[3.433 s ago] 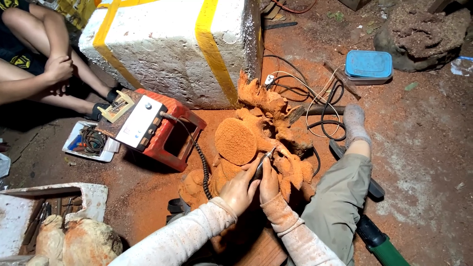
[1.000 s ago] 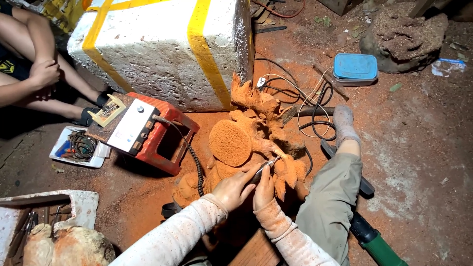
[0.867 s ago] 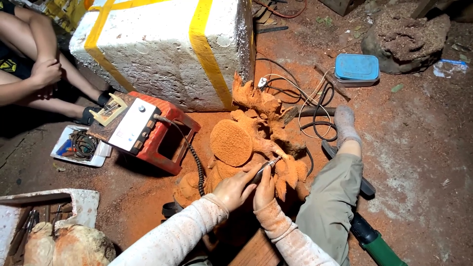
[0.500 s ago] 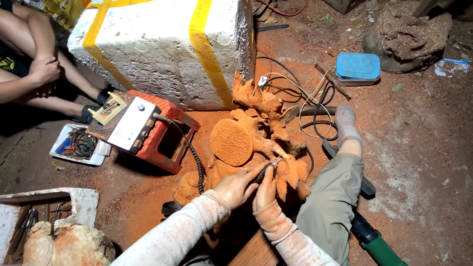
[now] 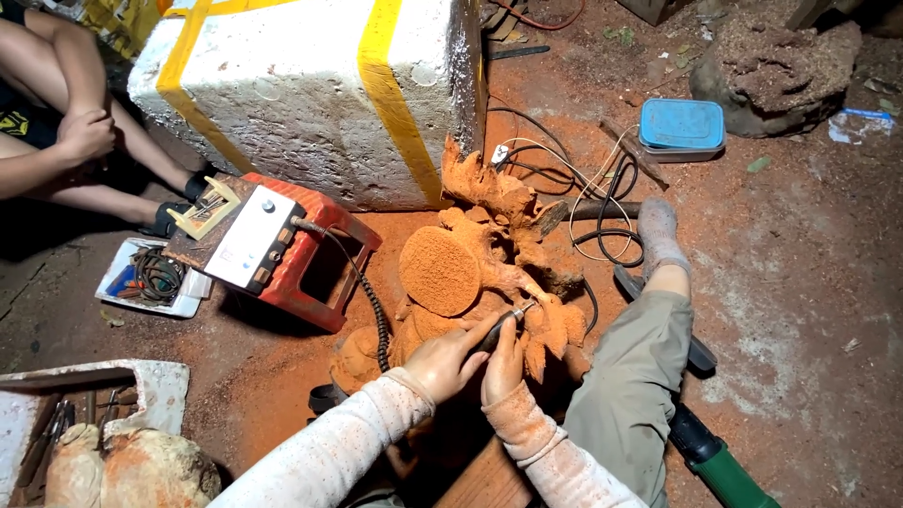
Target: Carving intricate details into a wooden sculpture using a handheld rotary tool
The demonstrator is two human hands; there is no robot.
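An orange, dust-covered wood carving (image 5: pixel 470 273) with a round disc and leaf-like shapes stands on the ground in front of me. My left hand (image 5: pixel 447 362) grips a dark rotary handpiece (image 5: pixel 499 329) whose tip touches the carving near its right leaves. Beside it, my right hand (image 5: pixel 506 362) has its fingers pressed along the same handpiece. A coiled flexible shaft (image 5: pixel 372 310) runs from the handpiece to a white motor box (image 5: pixel 249 240) on a red stool (image 5: pixel 315 259). My right leg (image 5: pixel 640 367), in a grey sock, lies beside the carving.
A white foam block with yellow stripes (image 5: pixel 310 94) stands behind the carving. Another person sits at the top left (image 5: pixel 66 132). Also around are a blue lidded tin (image 5: pixel 682 127), loose cables (image 5: pixel 583 188), a tray of wire (image 5: pixel 150 277), a green-handled tool (image 5: pixel 720 461) and a foam box of tools (image 5: pixel 85 414).
Both hands stay on the handpiece at the same spot on the carving; only the view shifts slightly.
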